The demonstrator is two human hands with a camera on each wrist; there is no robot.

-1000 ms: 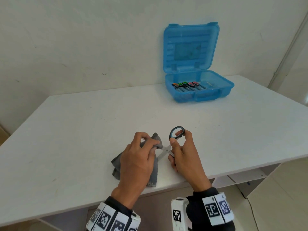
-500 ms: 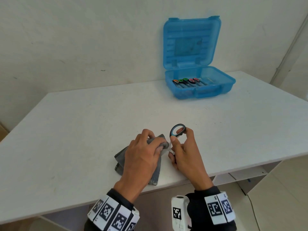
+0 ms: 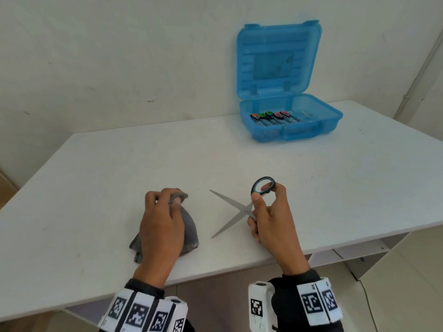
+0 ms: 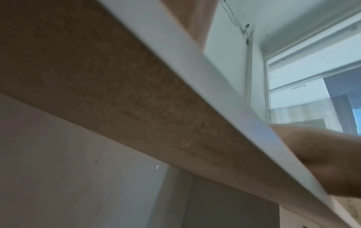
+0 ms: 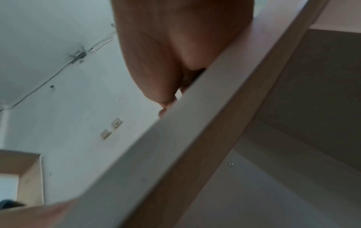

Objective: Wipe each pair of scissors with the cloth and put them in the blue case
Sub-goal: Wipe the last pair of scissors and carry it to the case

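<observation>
My right hand holds a pair of scissors by the handles just inside the near edge of the white table: my thumb presses against the upper black loop, a fingertip shows through it, and the rest of my fingers curl around the lower handle, which they hide. The blades are spread wide in an X, both tips pointing left toward my other hand, one slanting to the far side and one to the near edge; I cannot tell whether they touch the tabletop or float just over it. My left hand is bunched around the top of the grey cloth, fingers and thumb curled and pinching the gathered fabric, while the lower folds fan out on the table under my palm, close to the near edge. Cloth and scissors are apart, with bare table between them. Toward the far right corner the blue case stands open, its lid upright against the wall, and several scissors lie side by side in its tray, handle loops orange, green and pink. Both wrist views look up from below the table edge, blurred, showing only a slice of hand and none of the grasp.
</observation>
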